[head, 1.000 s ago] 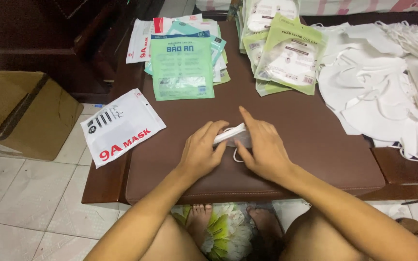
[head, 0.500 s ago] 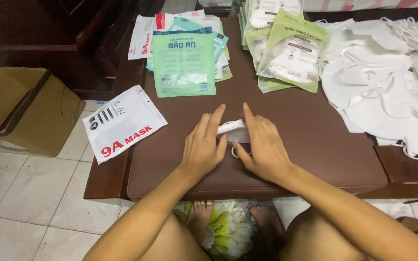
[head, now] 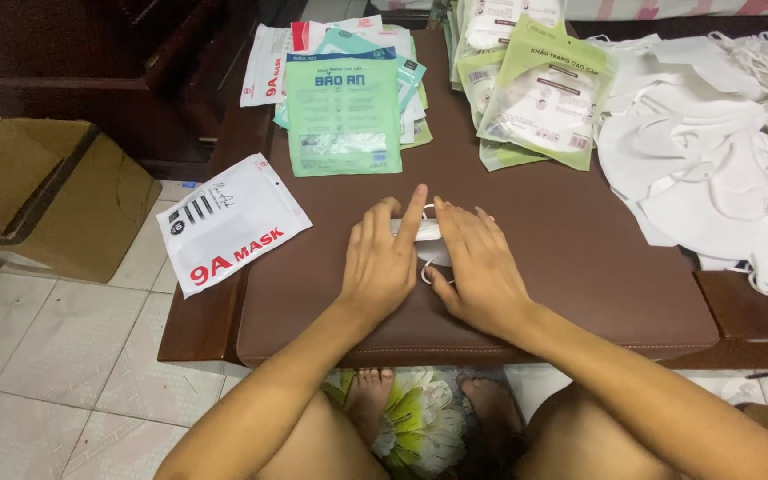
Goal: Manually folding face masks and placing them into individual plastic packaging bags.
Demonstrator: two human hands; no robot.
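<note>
Both hands lie flat, fingers spread, on a folded white face mask (head: 421, 233) at the middle of the brown table (head: 580, 267). Left hand (head: 382, 260) covers its left part, right hand (head: 477, 267) its right; neither grip pinches. Green mask packets (head: 344, 111) lie far, loose white masks (head: 713, 169) right.

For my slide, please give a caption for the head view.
Both hands, left hand and right hand, press a folded white mask flat.

A low brown table (head: 580, 267) stands on a pale tiled floor (head: 55, 373). At nine o'clock sits an open cardboard box (head: 55, 196); dark wooden furniture (head: 135, 71) fills eleven o'clock.
</note>
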